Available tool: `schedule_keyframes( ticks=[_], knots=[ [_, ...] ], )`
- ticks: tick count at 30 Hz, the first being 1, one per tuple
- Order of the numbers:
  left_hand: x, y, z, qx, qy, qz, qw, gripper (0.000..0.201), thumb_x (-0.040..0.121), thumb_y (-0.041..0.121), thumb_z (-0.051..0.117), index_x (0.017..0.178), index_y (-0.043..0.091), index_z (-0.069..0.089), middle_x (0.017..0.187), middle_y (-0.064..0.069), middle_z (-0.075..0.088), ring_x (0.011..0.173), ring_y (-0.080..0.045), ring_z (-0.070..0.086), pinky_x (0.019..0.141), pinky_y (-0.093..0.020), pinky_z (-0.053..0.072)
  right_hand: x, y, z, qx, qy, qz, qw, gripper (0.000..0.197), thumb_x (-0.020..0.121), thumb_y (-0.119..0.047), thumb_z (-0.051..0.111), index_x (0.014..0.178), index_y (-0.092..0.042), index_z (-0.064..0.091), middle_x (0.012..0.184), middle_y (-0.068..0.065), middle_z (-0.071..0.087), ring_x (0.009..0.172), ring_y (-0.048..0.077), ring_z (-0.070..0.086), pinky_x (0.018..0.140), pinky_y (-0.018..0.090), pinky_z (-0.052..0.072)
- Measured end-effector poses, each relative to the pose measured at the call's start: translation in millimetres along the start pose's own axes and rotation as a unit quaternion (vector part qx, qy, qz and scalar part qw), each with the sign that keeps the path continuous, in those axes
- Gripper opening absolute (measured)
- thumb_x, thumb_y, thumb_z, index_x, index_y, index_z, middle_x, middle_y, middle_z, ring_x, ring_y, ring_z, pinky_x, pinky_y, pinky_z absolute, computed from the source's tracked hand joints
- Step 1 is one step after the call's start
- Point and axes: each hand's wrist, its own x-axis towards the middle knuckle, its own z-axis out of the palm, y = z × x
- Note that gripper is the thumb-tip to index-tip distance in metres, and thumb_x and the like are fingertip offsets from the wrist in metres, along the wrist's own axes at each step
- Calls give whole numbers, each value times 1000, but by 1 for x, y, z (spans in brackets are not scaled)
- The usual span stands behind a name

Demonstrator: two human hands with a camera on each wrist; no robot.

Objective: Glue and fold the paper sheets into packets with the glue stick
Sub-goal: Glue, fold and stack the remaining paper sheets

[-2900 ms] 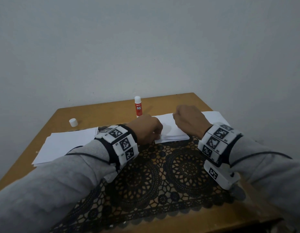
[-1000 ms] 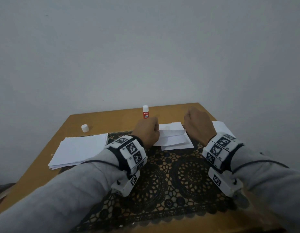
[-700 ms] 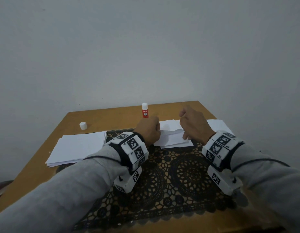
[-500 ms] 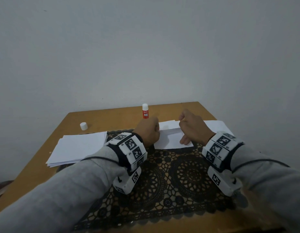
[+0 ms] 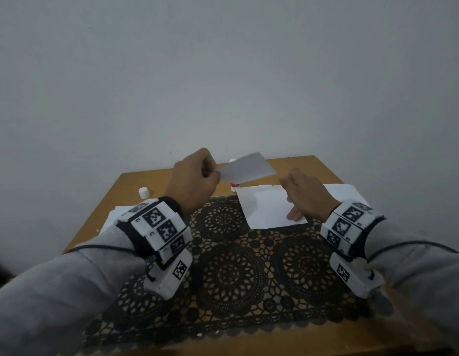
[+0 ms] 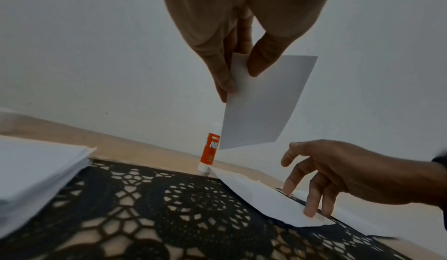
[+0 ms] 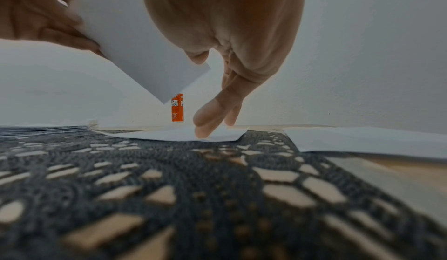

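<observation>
Left hand: your left hand [image 5: 195, 176] is raised above the worktop [image 5: 136, 181] and pinches one end of a folded packet [image 5: 249, 167] between thumb and fingers [image 6: 219, 69].
Folded packet: it hangs in the air clear of everything below, its free end pointing toward the worktop's right side, and it partly hides the glue stick [image 6: 210, 149] from your head view.
Right hand: your right hand [image 5: 304, 195] is relaxed, gripping nothing; its fingertips [image 7: 202, 130] rest on a flat sheet [image 5: 267, 209], close to that sheet's near right corner.
Flat sheet: it lies half on the black lace mat [image 5: 231, 268] and half on bare wood toward the far edge of the worktop.
Glue stick: it stands upright near the far edge, just beyond the flat sheet's far left corner, orange body with a white base.
Cap: a small white cap [image 5: 143, 192] sits alone near the far left corner, well apart from the glue stick.
Paper stack: a stack of white sheets [image 6: 33, 170] lies along the left edge, partly over the mat.
More paper: another white sheet [image 5: 344, 192] lies by the right edge, beyond your right wrist.
Wrists: both carry white bands [image 5: 159, 227] with black square markers over grey sleeves [image 5: 56, 291].
</observation>
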Motion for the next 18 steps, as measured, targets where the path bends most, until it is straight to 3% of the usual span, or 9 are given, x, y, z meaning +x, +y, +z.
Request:
schedule_keyframes(
  ticks=[4,6,8,12,16,18],
  knots=[
    [-7,-6,-22,-61,-21,-1,998,14,81,5,66,75,9,54,78,-1,68,72,-12,64,61,-23,48,0,0,0,-9,1,2,1000,34,100,-42,33,101,-10,45,80,20,65,51,29,69,63,46,59],
    [-14,-8,-32,-105,-73,9,992,16,81,-2,65,73,8,54,86,-2,71,83,-13,68,69,-24,54,0,0,0,-17,1,0,1000,32,101,-39,33,100,-9,45,80,20,65,50,28,68,62,45,58],
    [-25,-13,-40,-105,-147,34,983,22,80,-8,61,71,11,54,92,-2,72,88,-11,68,74,-20,53,-1,0,-1,-16,2,-8,1000,32,101,-36,33,99,-8,47,82,20,65,49,28,68,60,46,57],
    [-45,-32,-47,17,-277,81,957,28,77,-2,63,71,25,54,98,9,69,96,-5,63,83,-21,52,-2,-1,-2,-22,4,-45,999,28,101,-30,37,93,-6,48,80,20,65,48,29,67,52,42,55],
    [-54,-50,-43,136,-314,79,936,39,81,-4,59,71,33,51,98,12,63,95,-3,58,83,-19,51,-2,-1,-2,-41,0,-67,997,26,101,-30,40,91,-8,50,78,16,65,48,26,66,47,37,52],
    [-55,-56,-38,169,-338,73,923,42,82,-5,56,71,35,48,95,17,58,91,-1,53,76,-9,44,-2,0,-1,-58,-6,-75,995,25,101,-30,42,89,-10,50,77,14,66,51,28,65,46,33,51]
  ],
)
